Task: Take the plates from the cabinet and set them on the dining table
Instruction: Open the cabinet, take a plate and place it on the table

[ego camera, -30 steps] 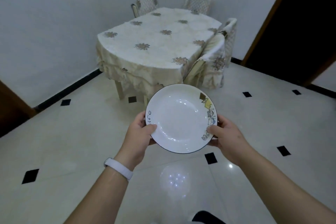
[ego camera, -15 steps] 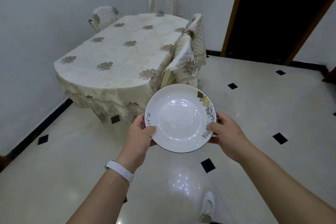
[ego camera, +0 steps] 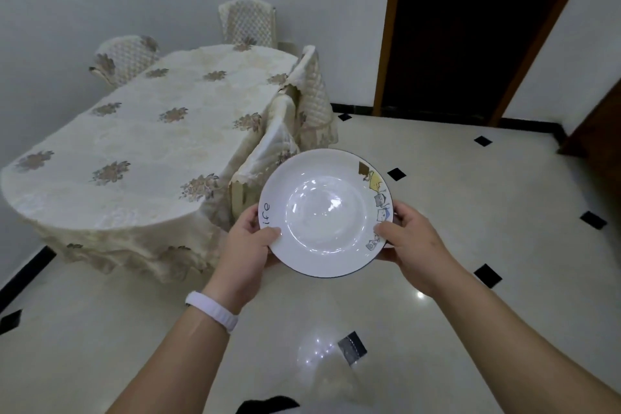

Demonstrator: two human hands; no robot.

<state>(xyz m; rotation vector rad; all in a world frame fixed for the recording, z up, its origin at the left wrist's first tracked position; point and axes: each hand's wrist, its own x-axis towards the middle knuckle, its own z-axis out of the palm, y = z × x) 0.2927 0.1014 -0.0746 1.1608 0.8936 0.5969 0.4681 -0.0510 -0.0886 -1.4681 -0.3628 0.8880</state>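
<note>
Item: plate, white, dark-rimmed, held above the floor just right of the bench. Our left hand and right hand each clasp its rim. Fingers underneath are hidden. Rim writing is illegible; cartoon figures are partly covered by our right thumb.

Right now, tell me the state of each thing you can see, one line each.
Plate: empty, upright, held in the air over the floor by both hands.
Left hand: closed on the plate's left rim.
Right hand: closed on the plate's right rim.
Dining table: covered with a cloth, no plates on it.
Chairs: covered, pushed in.
Doorway: open, dark.
</note>
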